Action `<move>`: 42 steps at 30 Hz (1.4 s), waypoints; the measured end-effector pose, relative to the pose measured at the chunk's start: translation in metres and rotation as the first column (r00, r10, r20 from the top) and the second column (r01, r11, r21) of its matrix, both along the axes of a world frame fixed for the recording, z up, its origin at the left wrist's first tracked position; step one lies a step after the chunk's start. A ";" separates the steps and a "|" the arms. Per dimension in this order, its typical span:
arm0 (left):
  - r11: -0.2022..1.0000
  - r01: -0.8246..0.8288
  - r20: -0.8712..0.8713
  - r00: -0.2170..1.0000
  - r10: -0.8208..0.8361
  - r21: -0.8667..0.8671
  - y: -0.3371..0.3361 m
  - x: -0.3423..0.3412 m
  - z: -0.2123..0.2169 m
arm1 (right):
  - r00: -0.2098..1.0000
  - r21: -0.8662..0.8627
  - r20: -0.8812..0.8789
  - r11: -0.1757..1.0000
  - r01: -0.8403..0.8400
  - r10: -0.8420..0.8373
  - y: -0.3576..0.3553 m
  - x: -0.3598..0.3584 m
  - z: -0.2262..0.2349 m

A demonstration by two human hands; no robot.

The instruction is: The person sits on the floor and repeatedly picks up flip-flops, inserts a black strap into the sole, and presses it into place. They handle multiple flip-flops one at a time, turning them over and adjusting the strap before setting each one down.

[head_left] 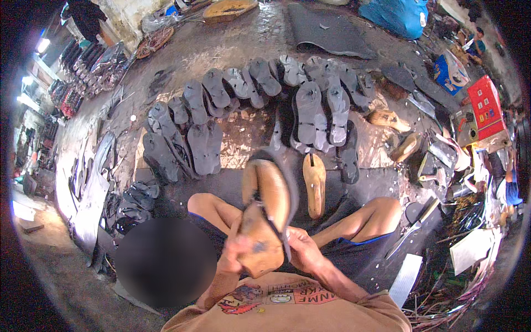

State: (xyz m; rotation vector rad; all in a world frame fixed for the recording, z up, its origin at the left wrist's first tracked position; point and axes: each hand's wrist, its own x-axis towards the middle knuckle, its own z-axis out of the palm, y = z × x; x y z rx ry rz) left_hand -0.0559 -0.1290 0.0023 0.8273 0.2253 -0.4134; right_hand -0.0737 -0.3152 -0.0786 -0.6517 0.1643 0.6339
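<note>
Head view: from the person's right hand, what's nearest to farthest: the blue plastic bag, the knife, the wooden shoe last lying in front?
1. Wooden shoe last: just ahead of the right hand.
2. Knife: off to the right, past the knee.
3. Blue plastic bag: far ahead, toward the right.

a blue bag (395, 19) lies beyond a red box (487, 110).

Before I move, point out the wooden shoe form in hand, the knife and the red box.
Held wooden shoe form (259, 229): head view, side of its wooden body.
Knife (408, 234): head view, blade.
Red box (485, 108): head view, front face.
</note>
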 end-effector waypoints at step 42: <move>0.835 -0.317 0.211 0.946 0.245 0.450 0.005 0.046 -0.130 | 0.792 -0.656 0.588 0.671 0.345 0.167 0.052 0.044 0.009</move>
